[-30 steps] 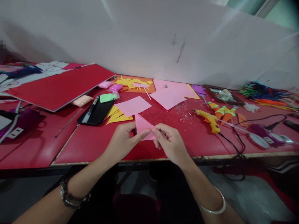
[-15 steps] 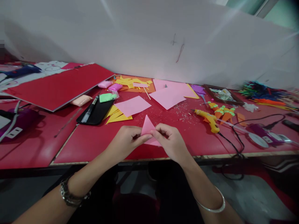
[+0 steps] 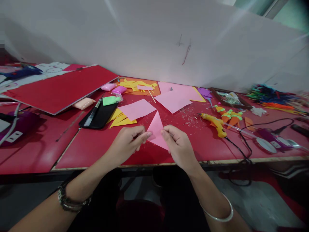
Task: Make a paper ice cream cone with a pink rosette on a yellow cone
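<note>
A folded pink paper triangle (image 3: 156,130) is held just above the red table (image 3: 96,148) near its front edge, its tip pointing away from me. My left hand (image 3: 127,143) pinches its left edge with thumb and forefinger. My right hand (image 3: 177,145) pinches its right edge, fingers curled round it. A flat pink paper square (image 3: 137,109) lies on the table just beyond the hands, with yellow paper pieces (image 3: 120,120) beside it.
A yellow glue gun (image 3: 216,123) with its cord lies to the right, beside orange paper carrots (image 3: 230,116). More pink sheets (image 3: 176,96) lie further back. A black case with a pen (image 3: 98,114), clay blocks (image 3: 111,100) and a red board (image 3: 60,88) are at left.
The pink triangle has turned in my hands: its tip swung from pointing left-up to pointing up and away, and more of its face now shows. Both hands shifted slightly apart.
</note>
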Tool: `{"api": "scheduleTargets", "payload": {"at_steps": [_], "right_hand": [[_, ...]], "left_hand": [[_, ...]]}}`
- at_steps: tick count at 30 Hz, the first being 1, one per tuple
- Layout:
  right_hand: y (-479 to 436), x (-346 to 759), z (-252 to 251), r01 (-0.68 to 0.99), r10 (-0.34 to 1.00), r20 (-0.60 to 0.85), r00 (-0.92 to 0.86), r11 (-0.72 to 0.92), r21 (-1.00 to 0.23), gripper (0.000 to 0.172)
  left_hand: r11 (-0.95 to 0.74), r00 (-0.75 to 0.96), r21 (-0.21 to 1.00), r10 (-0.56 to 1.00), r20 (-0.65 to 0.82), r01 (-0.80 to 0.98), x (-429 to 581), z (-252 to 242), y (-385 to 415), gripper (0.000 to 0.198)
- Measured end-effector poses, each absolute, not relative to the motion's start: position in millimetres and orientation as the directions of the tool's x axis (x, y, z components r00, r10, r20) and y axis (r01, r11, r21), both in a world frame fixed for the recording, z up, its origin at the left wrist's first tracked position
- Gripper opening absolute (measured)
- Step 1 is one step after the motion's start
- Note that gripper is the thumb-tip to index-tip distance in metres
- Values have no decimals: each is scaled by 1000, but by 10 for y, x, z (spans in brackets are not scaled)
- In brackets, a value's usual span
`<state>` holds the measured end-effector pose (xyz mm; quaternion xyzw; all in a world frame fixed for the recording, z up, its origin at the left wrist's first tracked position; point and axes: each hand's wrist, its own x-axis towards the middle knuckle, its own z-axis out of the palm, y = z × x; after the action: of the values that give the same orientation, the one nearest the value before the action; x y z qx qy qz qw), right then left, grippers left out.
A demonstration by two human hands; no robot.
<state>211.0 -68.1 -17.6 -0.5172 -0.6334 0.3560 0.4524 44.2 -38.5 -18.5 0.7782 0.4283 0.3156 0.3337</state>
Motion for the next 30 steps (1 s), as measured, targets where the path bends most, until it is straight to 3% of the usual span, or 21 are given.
{"api": "scheduleTargets", "payload": {"at_steps": [4, 10, 20, 24, 25, 28, 30], "right_hand": [[-659, 2119, -194, 206, 988, 142, -68, 153, -966, 15], [-631, 2134, -220, -72, 944, -10, -331, -36, -997, 29], [-705, 2110, -190, 197, 951, -37, -308, 25, -980, 29], [-704, 2092, -200, 262, 961, 99, -260, 169, -950, 17], [-702, 2088, -205, 271, 960, 149, -237, 212, -939, 22], [-705, 2077, -220, 277, 941, 259, -216, 313, -908, 59], [-713, 2074, -223, 299, 921, 313, -232, 374, -878, 65]], "left_hand": [[-403, 422, 814, 880, 218, 419, 444, -179, -390, 37], [-409, 405, 834, 879, 252, 370, 467, -182, -385, 32], [-418, 477, 803, 857, 195, 424, 432, -196, -384, 36], [-418, 465, 790, 864, 192, 450, 430, -214, -363, 37], [-412, 460, 791, 868, 189, 452, 431, -215, -358, 37], [-389, 450, 805, 876, 172, 448, 430, -213, -348, 38], [-369, 446, 817, 881, 156, 443, 424, -209, -342, 37]]}}
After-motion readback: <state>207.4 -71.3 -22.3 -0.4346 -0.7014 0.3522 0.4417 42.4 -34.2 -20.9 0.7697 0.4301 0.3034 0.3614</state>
